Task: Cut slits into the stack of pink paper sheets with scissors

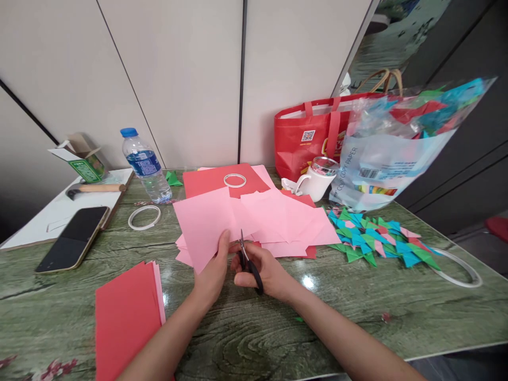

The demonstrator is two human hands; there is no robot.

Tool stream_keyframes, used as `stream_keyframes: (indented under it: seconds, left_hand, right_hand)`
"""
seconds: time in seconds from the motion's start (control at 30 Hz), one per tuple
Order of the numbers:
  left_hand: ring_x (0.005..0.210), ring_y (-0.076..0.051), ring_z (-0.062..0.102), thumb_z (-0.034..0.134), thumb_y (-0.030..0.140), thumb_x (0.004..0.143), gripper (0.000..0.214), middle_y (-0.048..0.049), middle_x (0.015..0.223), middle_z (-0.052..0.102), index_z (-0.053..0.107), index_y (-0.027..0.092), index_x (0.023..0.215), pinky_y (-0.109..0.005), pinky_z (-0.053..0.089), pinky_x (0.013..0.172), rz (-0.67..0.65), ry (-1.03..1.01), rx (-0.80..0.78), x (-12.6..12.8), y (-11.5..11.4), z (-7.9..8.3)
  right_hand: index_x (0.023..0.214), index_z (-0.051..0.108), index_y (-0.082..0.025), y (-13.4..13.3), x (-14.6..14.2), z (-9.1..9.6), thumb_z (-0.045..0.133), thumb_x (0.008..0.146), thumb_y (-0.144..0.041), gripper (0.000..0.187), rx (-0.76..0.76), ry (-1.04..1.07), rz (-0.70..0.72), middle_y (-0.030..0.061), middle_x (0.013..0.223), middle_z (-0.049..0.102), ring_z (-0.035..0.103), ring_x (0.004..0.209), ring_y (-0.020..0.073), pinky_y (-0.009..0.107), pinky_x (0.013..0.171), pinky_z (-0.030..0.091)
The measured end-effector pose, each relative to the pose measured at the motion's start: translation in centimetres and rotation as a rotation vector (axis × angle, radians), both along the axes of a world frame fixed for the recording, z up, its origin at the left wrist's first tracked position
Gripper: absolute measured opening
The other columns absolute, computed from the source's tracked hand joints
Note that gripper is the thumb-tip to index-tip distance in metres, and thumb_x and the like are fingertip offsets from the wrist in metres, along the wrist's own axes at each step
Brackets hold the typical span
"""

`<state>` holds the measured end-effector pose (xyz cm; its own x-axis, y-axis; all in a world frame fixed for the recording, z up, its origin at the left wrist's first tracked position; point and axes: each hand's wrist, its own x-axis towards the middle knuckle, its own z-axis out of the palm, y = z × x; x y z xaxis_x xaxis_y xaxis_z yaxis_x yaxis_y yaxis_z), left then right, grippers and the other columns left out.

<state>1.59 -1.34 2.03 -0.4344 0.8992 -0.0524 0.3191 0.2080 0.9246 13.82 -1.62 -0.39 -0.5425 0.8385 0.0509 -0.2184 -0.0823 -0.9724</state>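
Note:
My left hand [213, 272] pinches a sheet of pink paper [204, 222] near its lower right edge, thumb on top. In my right hand [262, 267] is a pair of scissors [254, 274] with black handles, the blades pointing up and away from me. The blades are beside the right edge of the held sheet; I cannot tell whether they touch it. Behind and to the right, loose pink paper pieces [278, 214] overlap in a pile on red paper [192, 182]. A white tape roll [235, 175] lies on that red paper.
At the left are a phone [73, 238], a hammer [97, 188], a water bottle [146, 166], another tape roll [132, 222] and a red paper stack [127, 317]. To the right stand a white mug [317, 182], a red bag [291, 140], a plastic bag [381, 159] and folded paper pieces [373, 238].

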Motion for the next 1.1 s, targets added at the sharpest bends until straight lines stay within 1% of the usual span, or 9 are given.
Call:
stream_keyframes:
  seconds: [0.17,0.43,0.6,0.77,0.93,1.1]
  left_hand:
    - [0.114,-0.022,0.045,0.046,0.050,0.073,0.044,-0.0064,0.115,0.057,0.057,0.018,0.102,-0.032,0.027,0.100,-0.017,-0.015,-0.033,-0.12,-0.03,-0.16]
    - [0.114,-0.020,0.045,0.050,0.047,0.072,0.041,-0.0037,0.115,0.058,0.055,0.022,0.103,-0.029,0.030,0.098,0.005,-0.017,0.002,0.05,0.01,-0.34]
    - [0.116,-0.020,0.043,0.051,0.045,0.071,0.038,-0.0028,0.114,0.058,0.054,0.023,0.102,-0.029,0.029,0.099,0.010,-0.018,0.003,-0.01,0.07,-0.41]
    - [0.118,-0.020,0.041,0.052,0.048,0.069,0.042,-0.0033,0.112,0.059,0.055,0.023,0.102,-0.030,0.025,0.102,0.030,0.024,0.051,-0.13,0.12,-0.81]
    - [0.118,-0.020,0.040,0.051,0.048,0.070,0.044,-0.0037,0.117,0.056,0.053,0.022,0.106,-0.032,0.020,0.104,0.011,0.017,0.054,-0.14,0.01,-0.66]
    - [0.120,-0.021,0.038,0.053,0.049,0.069,0.044,-0.0026,0.119,0.054,0.054,0.025,0.105,-0.034,0.018,0.105,0.015,-0.030,0.071,-0.23,0.00,-0.66]
  right_hand:
    - [0.104,0.049,-0.016,0.00,-0.01,-0.15,0.073,0.059,-0.033,0.054,-0.004,0.007,0.006,0.0017,0.079,0.050,0.047,0.068,0.0119,0.026,0.063,0.039]
    - [0.104,0.049,-0.016,-0.03,-0.07,0.07,0.071,0.060,-0.038,0.054,0.004,-0.021,0.001,0.0019,0.078,0.050,0.047,0.069,0.0124,0.025,0.063,0.040]
    - [0.104,0.049,-0.016,-0.03,-0.04,0.11,0.071,0.060,-0.039,0.055,0.002,-0.023,-0.004,0.0021,0.079,0.050,0.046,0.069,0.0125,0.025,0.062,0.039]
    - [0.103,0.050,-0.017,-0.01,-0.04,0.18,0.074,0.054,-0.042,0.060,0.000,-0.022,-0.012,0.0003,0.075,0.049,0.045,0.066,0.0119,0.025,0.060,0.037]
    - [0.096,0.051,-0.016,0.00,-0.05,0.31,0.072,0.056,-0.044,0.054,0.007,-0.022,-0.017,-0.0016,0.069,0.046,0.040,0.060,0.0096,0.023,0.054,0.033]
    - [0.089,0.050,-0.016,0.04,-0.06,0.06,0.070,0.058,-0.045,0.047,0.017,-0.052,-0.042,-0.0026,0.067,0.045,0.040,0.058,0.0092,0.023,0.054,0.032]
